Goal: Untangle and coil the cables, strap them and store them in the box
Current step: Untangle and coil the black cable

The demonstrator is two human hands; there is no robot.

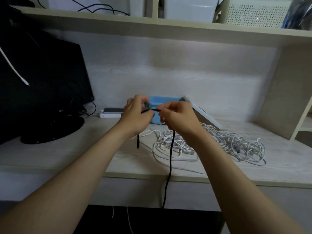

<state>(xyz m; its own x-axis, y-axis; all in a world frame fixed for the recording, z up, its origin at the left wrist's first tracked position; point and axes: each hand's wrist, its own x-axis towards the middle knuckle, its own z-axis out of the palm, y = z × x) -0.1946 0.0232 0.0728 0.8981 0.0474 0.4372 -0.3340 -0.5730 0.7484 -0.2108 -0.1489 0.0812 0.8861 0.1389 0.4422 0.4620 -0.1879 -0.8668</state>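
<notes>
A black cable (171, 154) hangs over the desk's (50, 157) front edge. Above it the left hand (135, 114) and right hand (177, 117) pinch it with curled fingers. White cables (228, 141) lie tangled right of centre, and the blue box (162, 100) stands behind the hands, nearer the back edge.

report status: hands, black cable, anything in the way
Left hand and right hand both pinch the black cable, short span between them. Long end hangs off the desk. White cable tangle lies uncoiled before the blue box.
</notes>
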